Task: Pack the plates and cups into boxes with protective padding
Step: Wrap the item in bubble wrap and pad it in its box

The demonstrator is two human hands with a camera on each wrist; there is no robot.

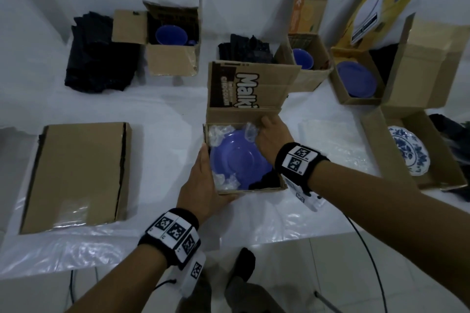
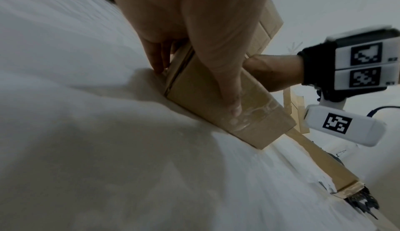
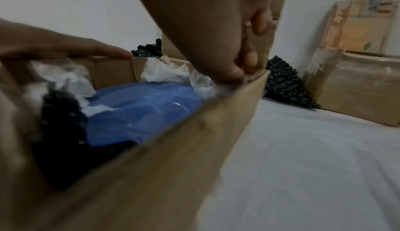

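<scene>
A small cardboard box (image 1: 236, 115) stands in the middle of the table, its printed lid (image 1: 249, 86) tipped back. Inside lies a blue plate (image 1: 236, 157) with clear bubble wrap (image 1: 218, 133) at the corners and black padding (image 1: 267, 181) at the near right. My left hand (image 1: 206, 173) grips the box's left side, thumb along the wall (image 2: 216, 114) and fingers tucked beneath. My right hand (image 1: 269, 129) pinches the right wall (image 3: 173, 166) near the far corner, above the plate (image 3: 140, 109).
A closed flat box (image 1: 76, 175) lies at the left. Open boxes with blue bowls (image 1: 173, 40) (image 1: 302, 58), a blue plate (image 1: 356, 81) and a patterned plate (image 1: 409, 152) stand behind and right. Black padding piles (image 1: 94, 58) (image 1: 244, 49) and a clear sheet (image 1: 328, 134) lie between.
</scene>
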